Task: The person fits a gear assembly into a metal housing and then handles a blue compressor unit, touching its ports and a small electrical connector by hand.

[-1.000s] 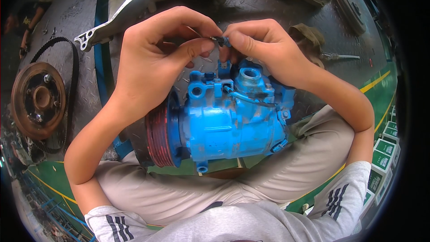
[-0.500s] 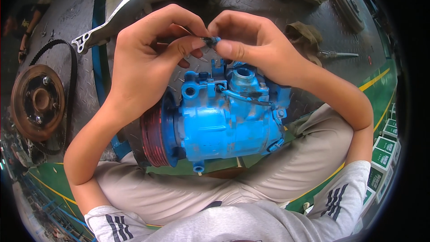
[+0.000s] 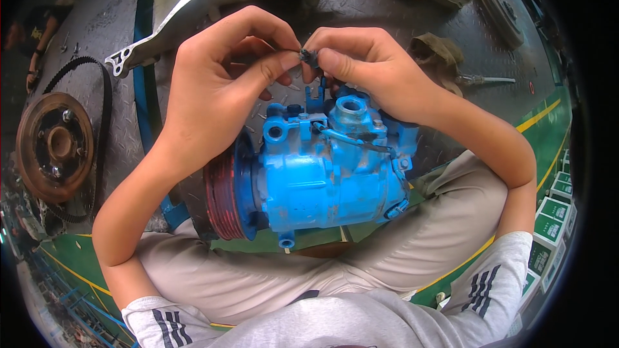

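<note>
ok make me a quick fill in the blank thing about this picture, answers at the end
1. The small dark part is ____ the left hand and the right hand.
2. The machine body below the hands is painted ____.
3. The red grooved wheel is at the picture's ____ end of that body.
4. The toothed belt beside the rusty disc is ____ in colour.

Missing words: between; blue; left; black.
</note>
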`<control>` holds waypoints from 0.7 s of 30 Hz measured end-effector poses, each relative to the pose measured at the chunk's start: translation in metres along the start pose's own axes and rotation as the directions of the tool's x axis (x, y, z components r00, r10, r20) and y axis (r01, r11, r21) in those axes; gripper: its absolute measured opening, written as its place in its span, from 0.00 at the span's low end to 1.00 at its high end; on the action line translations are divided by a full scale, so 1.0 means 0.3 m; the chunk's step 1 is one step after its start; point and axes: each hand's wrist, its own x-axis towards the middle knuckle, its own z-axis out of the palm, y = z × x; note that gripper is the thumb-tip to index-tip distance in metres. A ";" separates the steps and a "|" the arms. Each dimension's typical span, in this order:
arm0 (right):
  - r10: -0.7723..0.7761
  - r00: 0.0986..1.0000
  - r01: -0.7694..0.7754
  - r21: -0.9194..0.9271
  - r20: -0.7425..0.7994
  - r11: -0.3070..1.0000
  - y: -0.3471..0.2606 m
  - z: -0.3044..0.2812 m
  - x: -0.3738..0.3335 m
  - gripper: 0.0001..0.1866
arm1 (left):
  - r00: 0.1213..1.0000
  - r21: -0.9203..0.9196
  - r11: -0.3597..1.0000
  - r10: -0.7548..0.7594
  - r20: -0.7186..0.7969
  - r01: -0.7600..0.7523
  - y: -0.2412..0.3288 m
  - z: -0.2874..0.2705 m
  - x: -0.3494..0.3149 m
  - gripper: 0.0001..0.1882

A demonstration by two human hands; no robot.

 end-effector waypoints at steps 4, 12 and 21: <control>0.004 1.000 -0.004 -0.035 -0.017 0.999 -0.002 0.001 -0.002 0.17 | 0.999 -0.006 0.999 0.039 -0.011 -0.039 0.004 0.006 -0.001 0.09; -0.019 1.000 0.019 -0.043 -0.006 0.999 0.019 0.004 0.009 0.22 | 0.986 0.071 0.987 0.140 0.089 -0.147 0.000 -0.008 0.010 0.09; -0.010 1.000 0.011 -0.031 0.021 0.999 0.027 -0.004 0.009 0.23 | 0.991 0.061 0.991 0.112 0.068 -0.116 0.000 -0.003 0.008 0.08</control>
